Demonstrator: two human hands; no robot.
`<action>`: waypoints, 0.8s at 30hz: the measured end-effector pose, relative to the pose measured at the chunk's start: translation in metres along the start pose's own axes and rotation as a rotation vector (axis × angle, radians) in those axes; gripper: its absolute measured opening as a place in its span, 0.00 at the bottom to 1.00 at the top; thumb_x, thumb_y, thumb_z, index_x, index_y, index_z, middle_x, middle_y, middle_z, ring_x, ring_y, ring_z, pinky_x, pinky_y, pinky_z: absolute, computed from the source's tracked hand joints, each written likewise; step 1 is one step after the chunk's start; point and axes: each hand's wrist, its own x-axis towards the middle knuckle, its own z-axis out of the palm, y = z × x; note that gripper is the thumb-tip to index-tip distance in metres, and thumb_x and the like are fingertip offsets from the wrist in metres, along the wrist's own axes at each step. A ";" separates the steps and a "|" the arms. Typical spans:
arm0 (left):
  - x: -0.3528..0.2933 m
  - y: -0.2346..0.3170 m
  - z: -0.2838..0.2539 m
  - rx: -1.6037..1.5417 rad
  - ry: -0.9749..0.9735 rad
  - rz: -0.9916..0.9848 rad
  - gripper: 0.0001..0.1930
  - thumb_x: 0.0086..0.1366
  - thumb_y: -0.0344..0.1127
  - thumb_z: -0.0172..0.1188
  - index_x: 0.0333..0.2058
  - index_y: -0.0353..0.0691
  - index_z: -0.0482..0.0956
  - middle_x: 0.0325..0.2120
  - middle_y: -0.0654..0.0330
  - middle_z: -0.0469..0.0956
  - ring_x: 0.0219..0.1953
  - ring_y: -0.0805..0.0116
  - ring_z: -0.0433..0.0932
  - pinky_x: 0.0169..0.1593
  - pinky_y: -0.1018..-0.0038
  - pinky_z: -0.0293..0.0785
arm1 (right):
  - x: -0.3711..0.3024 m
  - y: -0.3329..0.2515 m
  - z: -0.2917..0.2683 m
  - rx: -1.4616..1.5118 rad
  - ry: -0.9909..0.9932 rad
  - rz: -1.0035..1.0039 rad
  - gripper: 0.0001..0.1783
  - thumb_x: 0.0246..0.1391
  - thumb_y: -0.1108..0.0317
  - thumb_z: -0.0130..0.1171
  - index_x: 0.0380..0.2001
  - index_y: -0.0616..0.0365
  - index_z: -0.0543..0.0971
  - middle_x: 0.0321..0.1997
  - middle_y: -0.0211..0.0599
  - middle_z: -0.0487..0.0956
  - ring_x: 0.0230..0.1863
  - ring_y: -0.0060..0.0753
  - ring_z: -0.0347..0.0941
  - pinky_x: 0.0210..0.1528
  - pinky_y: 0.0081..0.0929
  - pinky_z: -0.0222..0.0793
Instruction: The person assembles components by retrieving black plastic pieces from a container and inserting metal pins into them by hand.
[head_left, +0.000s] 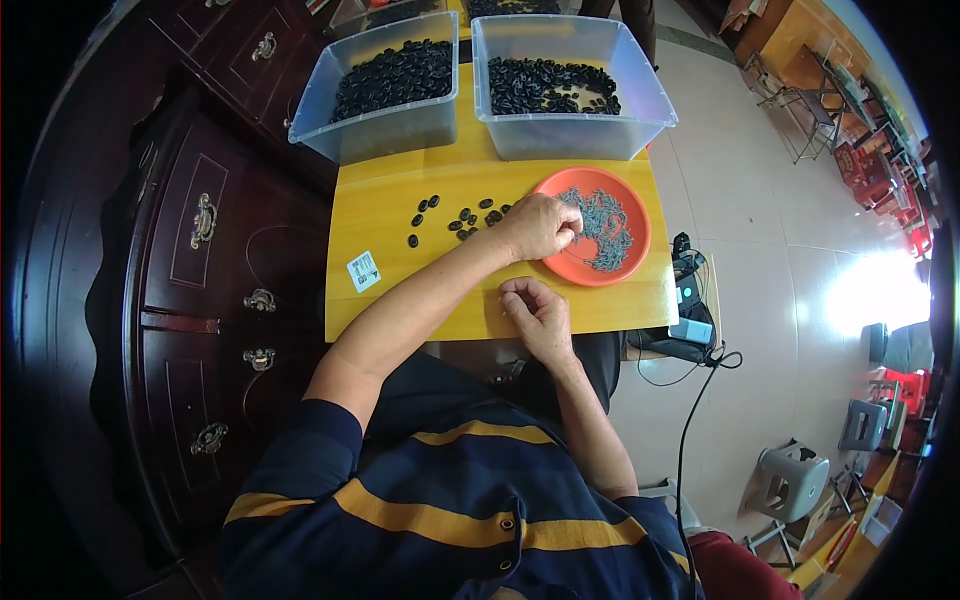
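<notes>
My left hand (543,226) reaches across to the orange plate (640,247). Its fingers are closed, with their tips over the plate's left part, beside a heap of small thin grey pieces (612,232); anything between them is too small to make out. Near the table's front edge my right hand (541,318) is curled, thumb and fingers together, and what it may hold is hidden. Several small black oval pieces (456,226) lie loose on the yellow table (400,285), some right beside my left hand.
Two clear plastic bins, a left one (395,130) and a right one (570,135), hold black oval pieces at the table's far side. A white label (363,271) lies at left. Dark cabinets (200,230) flank the table; a black cable (684,440) hangs at right.
</notes>
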 end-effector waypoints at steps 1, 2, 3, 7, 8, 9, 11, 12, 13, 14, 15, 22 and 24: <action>-0.001 -0.001 0.000 -0.005 -0.001 0.035 0.06 0.55 0.30 0.59 0.32 0.40 0.81 0.26 0.56 0.82 0.29 0.59 0.82 0.37 0.65 0.77 | 0.000 0.000 0.000 0.009 0.003 0.004 0.07 0.59 0.72 0.58 0.38 0.63 0.80 0.28 0.30 0.80 0.30 0.18 0.76 0.35 0.20 0.72; -0.001 -0.002 0.000 -0.010 -0.003 0.070 0.06 0.56 0.30 0.59 0.33 0.40 0.82 0.26 0.56 0.82 0.30 0.60 0.82 0.37 0.66 0.77 | 0.000 0.001 0.000 0.008 0.005 0.004 0.07 0.59 0.72 0.58 0.38 0.63 0.80 0.28 0.30 0.80 0.30 0.18 0.76 0.35 0.20 0.72; 0.000 -0.003 0.000 -0.010 -0.003 0.071 0.06 0.56 0.30 0.59 0.33 0.40 0.82 0.26 0.56 0.82 0.30 0.60 0.82 0.37 0.66 0.77 | 0.000 0.003 0.000 0.021 0.001 0.021 0.07 0.59 0.72 0.58 0.38 0.63 0.80 0.28 0.30 0.81 0.30 0.18 0.76 0.36 0.20 0.72; 0.001 0.002 -0.006 -0.061 -0.050 0.000 0.05 0.57 0.31 0.61 0.31 0.38 0.81 0.26 0.56 0.82 0.30 0.60 0.82 0.37 0.67 0.77 | 0.000 0.001 -0.002 0.045 -0.008 0.052 0.07 0.60 0.72 0.58 0.38 0.64 0.80 0.28 0.30 0.81 0.31 0.19 0.76 0.36 0.20 0.72; 0.001 0.003 -0.008 -0.074 -0.058 -0.024 0.05 0.57 0.32 0.61 0.31 0.38 0.81 0.26 0.55 0.82 0.29 0.61 0.82 0.37 0.68 0.77 | 0.000 0.001 -0.002 0.046 -0.010 0.051 0.07 0.60 0.72 0.58 0.38 0.64 0.80 0.28 0.30 0.81 0.31 0.19 0.76 0.36 0.20 0.72; 0.000 0.003 -0.010 -0.073 -0.057 -0.025 0.05 0.57 0.32 0.61 0.31 0.38 0.81 0.26 0.55 0.82 0.29 0.61 0.82 0.37 0.68 0.77 | 0.000 0.002 -0.002 0.053 -0.005 0.038 0.07 0.60 0.72 0.58 0.38 0.64 0.80 0.28 0.30 0.81 0.31 0.19 0.76 0.36 0.21 0.72; -0.001 0.005 -0.015 -0.171 -0.037 -0.040 0.05 0.58 0.32 0.63 0.31 0.37 0.80 0.25 0.56 0.82 0.28 0.65 0.81 0.36 0.70 0.76 | 0.000 0.002 -0.002 0.061 -0.001 0.025 0.07 0.60 0.73 0.58 0.38 0.64 0.80 0.28 0.31 0.81 0.31 0.19 0.77 0.37 0.21 0.73; -0.002 0.005 -0.017 -0.171 -0.036 -0.041 0.05 0.58 0.32 0.63 0.31 0.37 0.80 0.25 0.56 0.82 0.28 0.65 0.81 0.36 0.70 0.76 | 0.001 0.001 -0.002 0.041 -0.016 0.030 0.07 0.61 0.73 0.57 0.39 0.64 0.79 0.30 0.29 0.80 0.32 0.17 0.76 0.37 0.19 0.72; -0.003 0.006 -0.020 -0.196 -0.039 -0.079 0.05 0.59 0.32 0.63 0.31 0.37 0.80 0.25 0.57 0.82 0.28 0.68 0.81 0.36 0.71 0.76 | 0.001 0.000 -0.003 0.020 -0.032 0.035 0.07 0.63 0.73 0.57 0.40 0.65 0.79 0.31 0.27 0.79 0.32 0.15 0.74 0.36 0.16 0.71; -0.004 0.007 -0.024 -0.221 -0.041 -0.116 0.05 0.60 0.32 0.63 0.32 0.37 0.79 0.25 0.58 0.81 0.29 0.70 0.80 0.36 0.72 0.75 | 0.002 0.001 -0.003 0.020 -0.034 0.035 0.07 0.63 0.73 0.57 0.40 0.65 0.79 0.31 0.27 0.79 0.32 0.15 0.74 0.36 0.16 0.71; -0.007 0.007 -0.027 -0.220 -0.039 -0.117 0.05 0.60 0.32 0.63 0.32 0.37 0.79 0.25 0.58 0.81 0.29 0.70 0.80 0.36 0.72 0.75 | 0.002 0.002 -0.004 0.046 -0.032 0.047 0.07 0.63 0.72 0.57 0.40 0.65 0.79 0.31 0.27 0.79 0.32 0.15 0.74 0.36 0.16 0.71; -0.024 -0.006 -0.036 -0.576 -0.021 -0.177 0.03 0.66 0.28 0.57 0.35 0.36 0.78 0.30 0.65 0.79 0.33 0.78 0.77 0.39 0.77 0.75 | 0.011 -0.001 -0.001 0.042 -0.026 0.108 0.07 0.64 0.71 0.56 0.40 0.64 0.78 0.32 0.27 0.79 0.31 0.15 0.74 0.36 0.16 0.71; -0.027 -0.004 -0.036 -0.700 -0.023 -0.203 0.03 0.67 0.27 0.56 0.36 0.36 0.78 0.31 0.66 0.79 0.34 0.79 0.76 0.39 0.78 0.75 | 0.015 -0.002 0.002 0.070 -0.001 0.101 0.07 0.63 0.72 0.56 0.39 0.64 0.79 0.30 0.28 0.80 0.31 0.16 0.75 0.36 0.17 0.71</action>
